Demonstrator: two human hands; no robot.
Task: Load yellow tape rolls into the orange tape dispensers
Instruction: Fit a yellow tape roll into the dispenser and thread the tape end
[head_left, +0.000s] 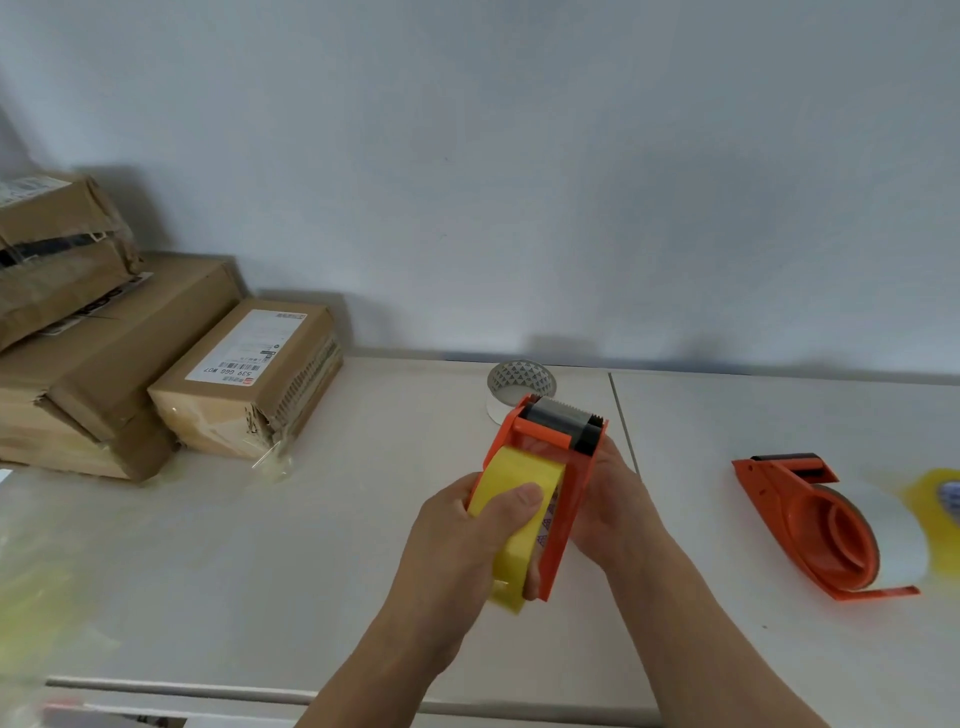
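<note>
An orange tape dispenser (558, 452) is held up over the white table, its black roller and toothed blade pointing away from me. A yellow tape roll (511, 512) sits against its left side, on the hub. My left hand (457, 545) grips the roll, thumb across its face. My right hand (613, 499) holds the dispenser's body from the right. A second orange dispenser (826, 525) lies on its side on the table at the right. Another yellow roll (943, 509) shows at the right edge, partly cut off.
Several brown cardboard parcels (156, 364) are stacked at the back left against the wall. A white patterned tape roll (519, 384) lies behind the held dispenser. Clear plastic wrap (47, 571) lies at the left. The table's front edge (182, 686) runs just below my forearms.
</note>
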